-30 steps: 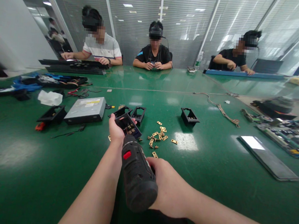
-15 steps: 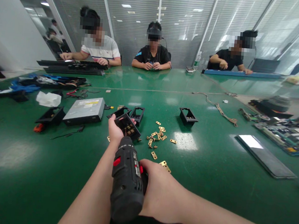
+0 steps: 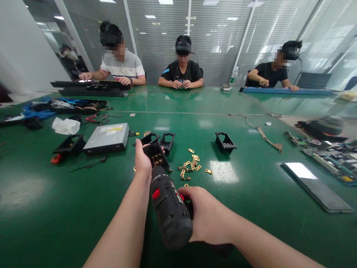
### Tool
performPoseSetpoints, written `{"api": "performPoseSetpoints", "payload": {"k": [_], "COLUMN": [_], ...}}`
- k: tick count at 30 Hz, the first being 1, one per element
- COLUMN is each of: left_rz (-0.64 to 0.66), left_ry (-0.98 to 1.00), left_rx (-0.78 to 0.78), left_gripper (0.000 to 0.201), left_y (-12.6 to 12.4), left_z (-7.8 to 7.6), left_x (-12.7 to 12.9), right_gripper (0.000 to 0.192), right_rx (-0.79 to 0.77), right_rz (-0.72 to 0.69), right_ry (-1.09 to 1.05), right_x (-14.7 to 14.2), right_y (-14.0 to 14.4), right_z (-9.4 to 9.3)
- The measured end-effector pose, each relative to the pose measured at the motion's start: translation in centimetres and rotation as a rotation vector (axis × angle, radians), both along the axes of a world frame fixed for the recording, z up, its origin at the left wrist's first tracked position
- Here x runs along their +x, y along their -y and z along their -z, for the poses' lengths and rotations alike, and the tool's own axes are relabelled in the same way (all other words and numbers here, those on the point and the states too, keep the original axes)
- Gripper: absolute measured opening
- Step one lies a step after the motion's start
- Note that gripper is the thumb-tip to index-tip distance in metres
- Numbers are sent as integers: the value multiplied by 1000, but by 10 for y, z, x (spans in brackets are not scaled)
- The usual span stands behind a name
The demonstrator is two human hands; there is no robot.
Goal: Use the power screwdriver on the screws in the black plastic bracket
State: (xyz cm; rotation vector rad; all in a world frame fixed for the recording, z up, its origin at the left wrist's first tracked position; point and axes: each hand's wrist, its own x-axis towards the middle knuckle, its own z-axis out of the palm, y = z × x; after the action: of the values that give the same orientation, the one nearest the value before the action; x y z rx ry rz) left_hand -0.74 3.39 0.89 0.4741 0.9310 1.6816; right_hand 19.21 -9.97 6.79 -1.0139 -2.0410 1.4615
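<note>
My left hand (image 3: 143, 159) grips a black plastic housing (image 3: 156, 153) with brass-coloured pieces inside it. My right hand (image 3: 210, 216) is wrapped round the handle of a black cordless drill (image 3: 170, 206) with red buttons. The drill's nose points at the housing; its bit is hidden behind the drill body, so I cannot tell whether it touches. Just right of the housing lies a loose pile of small brass plates (image 3: 193, 165) and screws (image 3: 188, 178). Behind my left hand stands another black housing (image 3: 167, 141), and one more housing (image 3: 225, 142) sits farther right.
To the left are a silver optical drive (image 3: 107, 138), a black housing (image 3: 69, 144) and crumpled white tissue (image 3: 66, 126). On the right lie a dark flat panel (image 3: 317, 188), a circuit board (image 3: 347, 161) and a cord (image 3: 264, 135). Three people work across the green table (image 3: 250, 240).
The drill and my right hand have shifted right and slightly up in view, and the drill's body now slants more. My left hand still holds the housing. The camera view has turned slightly.
</note>
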Motion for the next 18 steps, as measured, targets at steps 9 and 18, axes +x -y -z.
{"api": "performPoseSetpoints", "payload": {"k": [9,18], "left_rz": [44,47], "left_ry": [-144,-164], "left_rx": [62,-26], "left_gripper": [57,61], "left_y": [-6,-3], "left_z": [17,11], "left_x": [-2,0], "right_gripper": [36,39], "right_rx": [1,-3], "right_rz": [84,78], "right_ry": [-61,-76], "right_x": [22,23], "right_y": [-9,-7], "right_z": [9,5]}}
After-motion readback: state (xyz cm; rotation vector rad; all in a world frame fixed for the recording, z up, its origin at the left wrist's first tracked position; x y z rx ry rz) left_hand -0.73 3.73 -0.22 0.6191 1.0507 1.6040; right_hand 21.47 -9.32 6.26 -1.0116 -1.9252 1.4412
